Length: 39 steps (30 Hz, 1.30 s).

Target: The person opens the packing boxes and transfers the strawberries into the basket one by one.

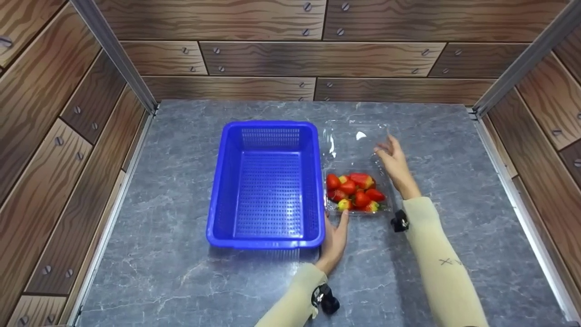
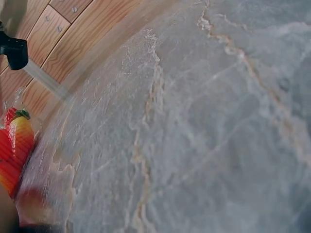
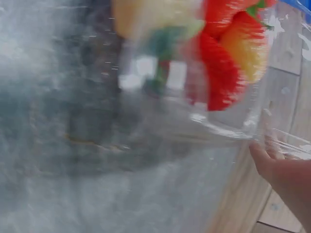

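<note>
I see my left hand [image 1: 335, 240] flat on the grey table [image 1: 181, 254], fingers straight against the near edge of the clear strawberry box [image 1: 356, 193] just right of the blue basket [image 1: 268, 181], while my right hand [image 1: 396, 164], fingers relaxed, touches its opened lid [image 1: 356, 141].

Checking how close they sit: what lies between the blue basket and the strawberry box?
Nothing: the blue basket and strawberry box sit almost touching, head view.
</note>
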### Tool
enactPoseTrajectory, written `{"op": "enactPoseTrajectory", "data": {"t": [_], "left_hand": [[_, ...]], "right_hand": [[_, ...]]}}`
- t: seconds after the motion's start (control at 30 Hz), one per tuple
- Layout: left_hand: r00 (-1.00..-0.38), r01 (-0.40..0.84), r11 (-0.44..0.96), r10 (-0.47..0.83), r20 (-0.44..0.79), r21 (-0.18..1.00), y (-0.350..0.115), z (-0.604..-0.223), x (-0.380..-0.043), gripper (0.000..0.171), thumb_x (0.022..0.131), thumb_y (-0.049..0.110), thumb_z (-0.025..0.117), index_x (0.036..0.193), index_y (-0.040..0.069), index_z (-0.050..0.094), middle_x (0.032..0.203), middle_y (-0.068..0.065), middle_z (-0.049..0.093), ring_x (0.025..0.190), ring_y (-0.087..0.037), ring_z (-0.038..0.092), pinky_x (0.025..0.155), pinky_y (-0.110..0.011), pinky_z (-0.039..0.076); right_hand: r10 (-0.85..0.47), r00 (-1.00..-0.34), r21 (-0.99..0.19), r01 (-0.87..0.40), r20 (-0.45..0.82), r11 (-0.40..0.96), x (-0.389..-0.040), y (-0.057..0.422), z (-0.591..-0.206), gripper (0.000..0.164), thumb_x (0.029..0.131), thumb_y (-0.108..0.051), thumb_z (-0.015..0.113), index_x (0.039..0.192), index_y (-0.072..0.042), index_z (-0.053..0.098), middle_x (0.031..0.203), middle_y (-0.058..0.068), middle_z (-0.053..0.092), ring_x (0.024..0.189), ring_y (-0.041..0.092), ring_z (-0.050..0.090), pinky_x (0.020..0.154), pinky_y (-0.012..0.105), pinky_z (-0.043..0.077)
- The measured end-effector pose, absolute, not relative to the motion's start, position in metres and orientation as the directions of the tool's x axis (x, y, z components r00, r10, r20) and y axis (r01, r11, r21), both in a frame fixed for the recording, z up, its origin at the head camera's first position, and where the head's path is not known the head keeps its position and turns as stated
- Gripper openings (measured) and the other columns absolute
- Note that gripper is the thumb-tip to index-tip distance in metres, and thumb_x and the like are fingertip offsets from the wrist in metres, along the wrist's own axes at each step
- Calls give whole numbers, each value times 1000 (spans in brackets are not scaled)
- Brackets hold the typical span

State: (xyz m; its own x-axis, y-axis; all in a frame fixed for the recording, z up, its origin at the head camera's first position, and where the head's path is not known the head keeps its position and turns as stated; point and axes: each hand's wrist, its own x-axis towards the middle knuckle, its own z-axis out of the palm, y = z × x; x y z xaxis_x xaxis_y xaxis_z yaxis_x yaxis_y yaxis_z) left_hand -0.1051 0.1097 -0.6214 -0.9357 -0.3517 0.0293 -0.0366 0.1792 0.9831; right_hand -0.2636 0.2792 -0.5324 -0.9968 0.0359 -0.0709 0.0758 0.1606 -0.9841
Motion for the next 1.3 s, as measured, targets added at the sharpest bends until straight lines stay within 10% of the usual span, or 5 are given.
{"op": "enactPoseTrajectory", "data": {"t": [0.4,0.6,0.83,1.3], "left_hand": [[-931,-25,273,-356,77,962,109,-620,-105,72,95,39,65,147,-1,36,139,-19,51,129,-31,49,108,-44,41],[-951,-44,235,-307,31,971,109,-617,-106,79,98,38,61,153,-4,24,155,-23,33,144,-34,31,117,-46,28],[-958,-112,129,-277,-73,985,108,-605,-102,84,98,31,59,155,-7,10,163,-23,12,150,-33,9,122,-46,9],[-884,-434,-227,-78,-461,872,105,-534,-71,87,79,20,63,152,-8,24,159,-27,18,146,-40,20,118,-54,20]], "right_hand": [[-28,-947,-947,318,-319,41,-255,287,-548,66,106,-16,39,155,7,1,154,30,29,122,27,58,113,43,35],[-40,-931,-930,358,-362,88,-257,287,-557,66,107,-20,37,155,7,2,153,29,34,133,37,46,107,36,44],[-32,-931,-931,362,-363,40,-252,288,-555,69,106,-19,39,156,4,-2,154,30,30,109,19,65,106,36,45],[46,-994,-847,106,-95,521,-239,290,-544,68,101,-17,51,154,8,17,152,35,26,138,50,31,114,55,30]]}}
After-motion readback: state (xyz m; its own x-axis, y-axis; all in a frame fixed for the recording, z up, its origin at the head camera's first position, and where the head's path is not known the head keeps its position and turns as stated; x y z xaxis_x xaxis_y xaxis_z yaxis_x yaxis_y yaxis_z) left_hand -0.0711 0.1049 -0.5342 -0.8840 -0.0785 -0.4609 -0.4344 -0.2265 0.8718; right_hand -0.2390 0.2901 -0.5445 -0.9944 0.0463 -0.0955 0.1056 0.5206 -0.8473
